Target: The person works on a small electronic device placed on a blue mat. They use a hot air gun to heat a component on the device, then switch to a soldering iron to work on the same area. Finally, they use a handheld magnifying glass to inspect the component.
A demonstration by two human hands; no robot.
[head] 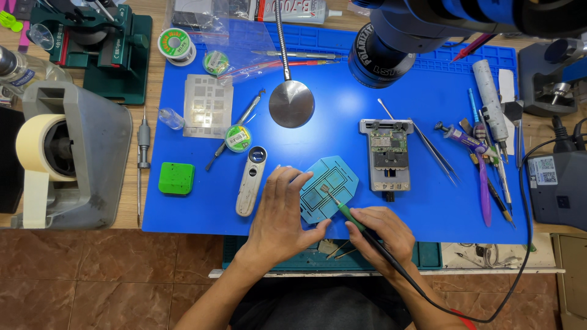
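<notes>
My left hand (282,214) rests flat on the blue work mat (342,91), its fingers holding down the left edge of a light-blue octagonal pad (333,183). My right hand (382,235) grips a green-handled soldering iron (348,214) like a pen. Its tip touches a small square part near the middle of the pad. A black cord runs from the iron past my right wrist and off to the right.
A grey holder with a circuit board (386,153) lies right of the pad, with tweezers (435,150) beside it. A grey magnifier (252,180), green block (177,178), steel stencil (208,105), solder spools and a round metal disc (291,104) lie to the left. Microscope lens (382,58) hangs above. Tape dispenser (67,159) far left.
</notes>
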